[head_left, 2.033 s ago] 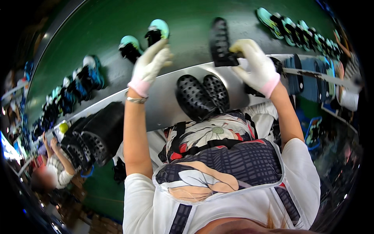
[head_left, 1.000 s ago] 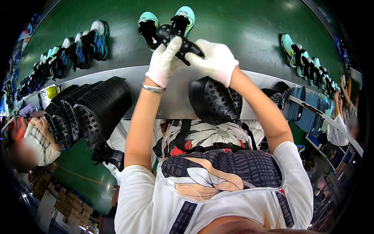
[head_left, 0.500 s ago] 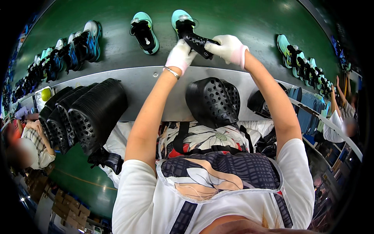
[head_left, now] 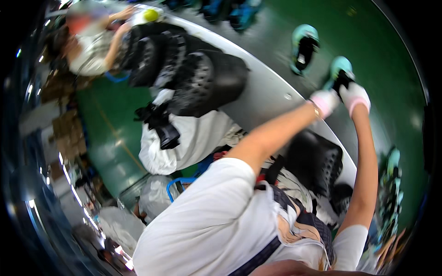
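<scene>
Upper right of the frame, my left fingers (head_left: 333, 96) and right fingers (head_left: 351, 88), gloved, meet at a shoe (head_left: 340, 69); whether they grasp it, I cannot tell.

The left hand (head_left: 325, 102) and right hand (head_left: 354, 95) hide the heel of the turquoise shoe (head_left: 341, 66), and blur leaves unclear what their fingers (head_left: 351, 87) grip. The top edge cuts off blue shoes (head_left: 243, 17). The shoe row (head_left: 391, 193) at lower right is smeared; a co-worker's hands (head_left: 390, 244) beside it are too blurred to separate. Cartons (head_left: 67, 133) at left are smudged.
</scene>
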The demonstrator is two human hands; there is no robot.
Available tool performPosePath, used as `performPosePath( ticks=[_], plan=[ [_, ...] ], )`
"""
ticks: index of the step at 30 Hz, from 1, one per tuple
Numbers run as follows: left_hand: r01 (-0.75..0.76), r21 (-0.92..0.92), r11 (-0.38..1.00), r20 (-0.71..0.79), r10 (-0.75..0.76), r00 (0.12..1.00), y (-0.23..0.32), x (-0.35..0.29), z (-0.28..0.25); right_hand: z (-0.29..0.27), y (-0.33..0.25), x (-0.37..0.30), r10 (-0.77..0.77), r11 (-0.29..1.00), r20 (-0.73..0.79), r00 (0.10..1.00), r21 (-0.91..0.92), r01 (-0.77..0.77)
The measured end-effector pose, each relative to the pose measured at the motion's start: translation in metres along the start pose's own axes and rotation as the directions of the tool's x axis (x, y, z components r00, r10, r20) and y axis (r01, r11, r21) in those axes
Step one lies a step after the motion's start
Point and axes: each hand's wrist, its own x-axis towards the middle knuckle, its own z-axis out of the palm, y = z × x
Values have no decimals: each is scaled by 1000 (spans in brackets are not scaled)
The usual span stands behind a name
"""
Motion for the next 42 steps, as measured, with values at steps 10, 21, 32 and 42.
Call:
performPosePath(
  ticks=[10,21,32,42],
  plan=[
    [369,-320,872,47,-375,926,-3,2,3,37,-32,16,26,999,-56,998,-46,-29],
    [438,-251,863,-1,-453,892,-4,-4,9,39,-45,22,-225,960,-25,974,-177,217],
    [350,-105,931,89,-342,936,-17,-17,-27,35,-26,13,-87,992,8,996,88,86],
    [31,-328,944,-307,-138,942,-8,-47,-88,41,2,0,39,904,44,998,424,-54]
  ],
)
